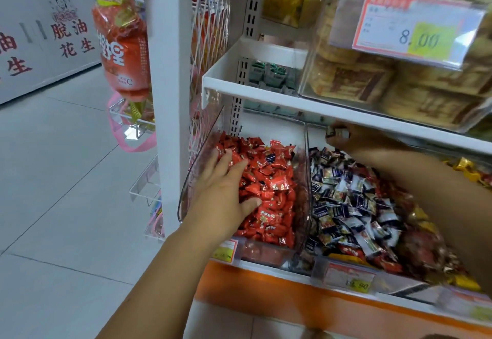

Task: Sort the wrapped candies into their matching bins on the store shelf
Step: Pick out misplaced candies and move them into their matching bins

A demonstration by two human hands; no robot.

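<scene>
Candy sorting across two clear bins.
Left hand lies spread wide on the red candies in the near-left bin; farther right, the right hand pinches a dark-wrapped candy above the dark pile, best released low, well inside that bin.

Red candies, navy-white candies, seemingly gold wrappers

- A shop: white metal shelf tiers carry clear bins heaped with wrapped candies.
- A price tag reading 8.00 fronts an upper bin; price labels line the lower shelf's front edge.
- Snack bags hang at the shelf's end; printed cartons stand on the tiled floor.
</scene>
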